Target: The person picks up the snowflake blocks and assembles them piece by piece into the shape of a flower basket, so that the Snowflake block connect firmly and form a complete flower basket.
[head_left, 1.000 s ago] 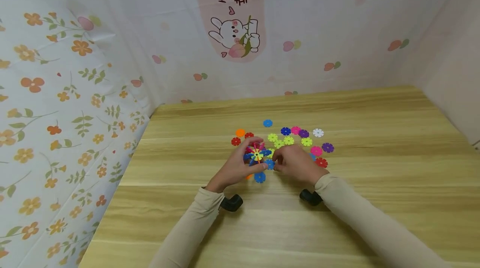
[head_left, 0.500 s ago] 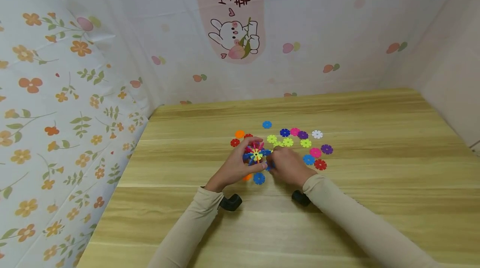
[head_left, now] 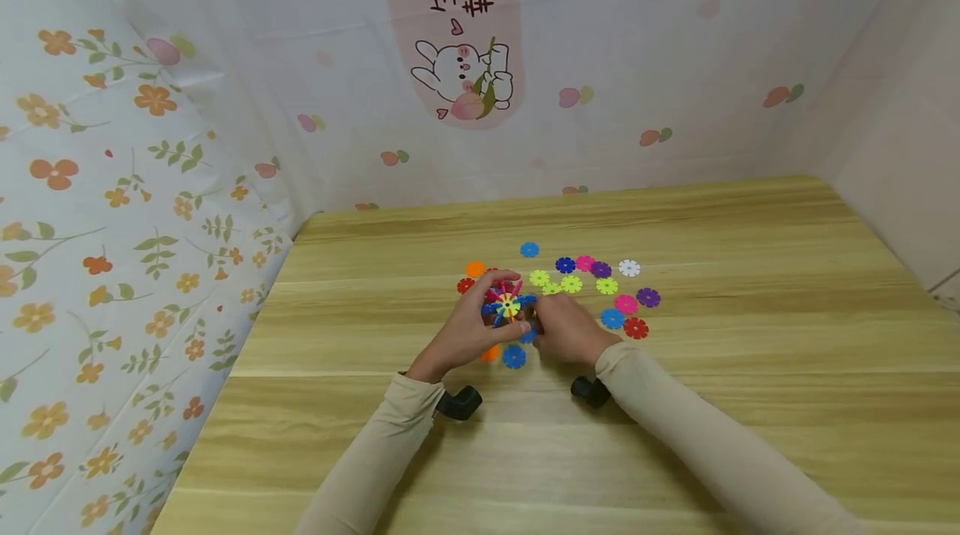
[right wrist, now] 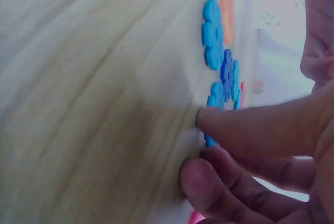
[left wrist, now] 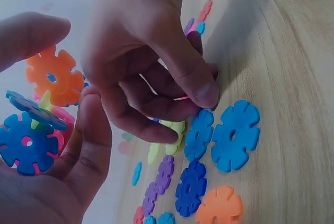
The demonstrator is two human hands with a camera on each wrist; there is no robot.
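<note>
My left hand grips a cluster of interlocked plastic snowflake discs above the table. An orange disc and a dark blue disc in this cluster face the left wrist camera, with yellow and pink pieces partly hidden behind. To its right, my right hand reaches down with curled fingers and pinches the edge of a light blue snowflake disc at the tabletop. In the right wrist view, the thumb overlaps that disc, and the other fingertips bend in just below it.
Loose snowflake discs lie around the hands: yellow ones behind, a red one and a purple one at right, a light blue one in front. Black angled pieces sit under both wrists. Printed cloth hangs behind the wooden table.
My right hand has moved left and closer to the left hand, reaching the light blue disc and uncovering another one at right. The left hand keeps its hold on the cluster.
</note>
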